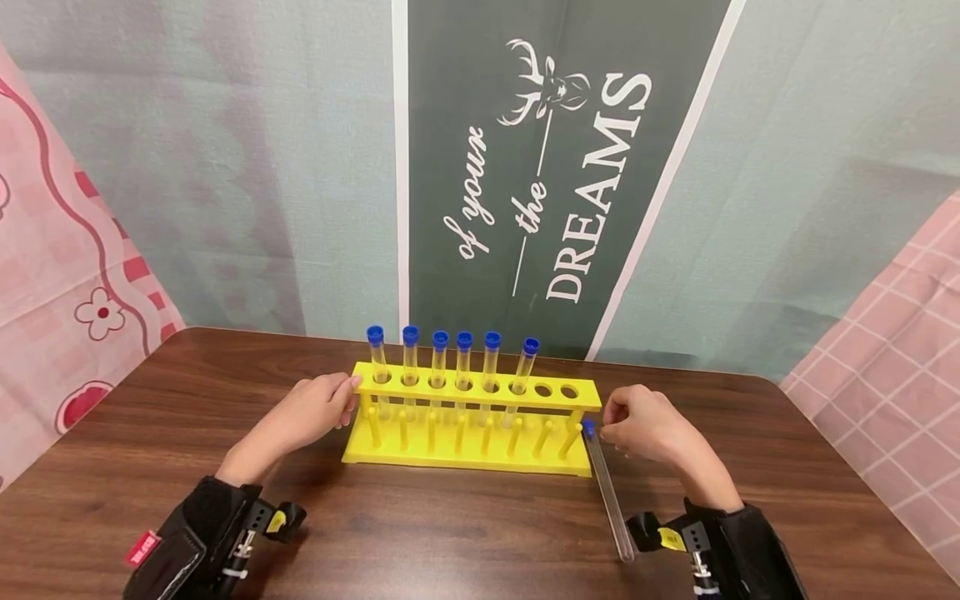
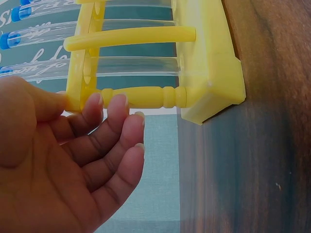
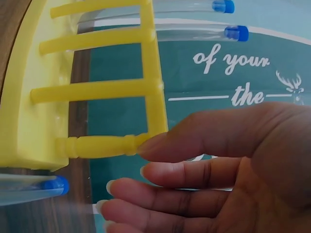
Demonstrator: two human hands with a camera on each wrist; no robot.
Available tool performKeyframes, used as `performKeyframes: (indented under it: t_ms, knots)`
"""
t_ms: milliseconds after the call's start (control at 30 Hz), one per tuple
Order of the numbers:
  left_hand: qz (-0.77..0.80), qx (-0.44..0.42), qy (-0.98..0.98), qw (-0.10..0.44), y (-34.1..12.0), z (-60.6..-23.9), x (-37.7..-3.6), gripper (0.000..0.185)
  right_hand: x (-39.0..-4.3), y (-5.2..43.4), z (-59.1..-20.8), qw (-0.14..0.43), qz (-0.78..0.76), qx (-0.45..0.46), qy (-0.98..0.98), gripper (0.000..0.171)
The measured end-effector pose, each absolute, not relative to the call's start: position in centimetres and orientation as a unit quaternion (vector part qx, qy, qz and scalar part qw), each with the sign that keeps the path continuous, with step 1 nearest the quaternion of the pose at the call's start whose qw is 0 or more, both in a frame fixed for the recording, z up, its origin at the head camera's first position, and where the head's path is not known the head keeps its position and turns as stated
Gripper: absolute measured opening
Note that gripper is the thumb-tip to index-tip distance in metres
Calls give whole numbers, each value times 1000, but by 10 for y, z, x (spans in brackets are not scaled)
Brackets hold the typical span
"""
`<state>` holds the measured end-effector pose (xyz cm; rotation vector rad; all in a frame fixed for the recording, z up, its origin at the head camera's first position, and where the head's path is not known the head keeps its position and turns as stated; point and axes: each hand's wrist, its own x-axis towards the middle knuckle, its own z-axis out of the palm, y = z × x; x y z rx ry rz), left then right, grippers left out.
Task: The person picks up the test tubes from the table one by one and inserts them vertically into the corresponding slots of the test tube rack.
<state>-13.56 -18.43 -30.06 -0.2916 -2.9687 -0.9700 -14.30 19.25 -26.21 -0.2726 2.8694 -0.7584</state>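
Note:
A yellow test tube rack (image 1: 465, 458) stands on the table. Several clear test tubes (image 1: 490, 360) with blue caps stand in it, from its left end to right of the middle; the rightmost one leans. My left hand (image 1: 318, 407) pinches the left end of the rack's top board, thumb on one side and index finger on the other. At the opposite end is my right hand (image 1: 648, 421), fingers loosely bent, its thumb (image 3: 167, 145) overlapping the top board's corner in the right wrist view. A separate capped test tube (image 1: 609, 496) lies beside the rack's right end, close to the right hand's fingers.
The dark wood table (image 1: 420, 533) reaches back to a hanging cloth (image 1: 330, 208) with printed lettering. Pink patterned cloths (image 1: 67, 275) hang at both sides. A black wrist mount (image 1: 202, 533) is strapped on each forearm.

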Motion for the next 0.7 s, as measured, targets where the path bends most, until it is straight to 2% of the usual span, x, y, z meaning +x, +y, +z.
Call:
performKeyframes:
  t_ms: [700]
  knots:
    - [-306,-95,-947,5,-183,-299,-135,33,-158,203,-289,137,-247,-43,959,14]
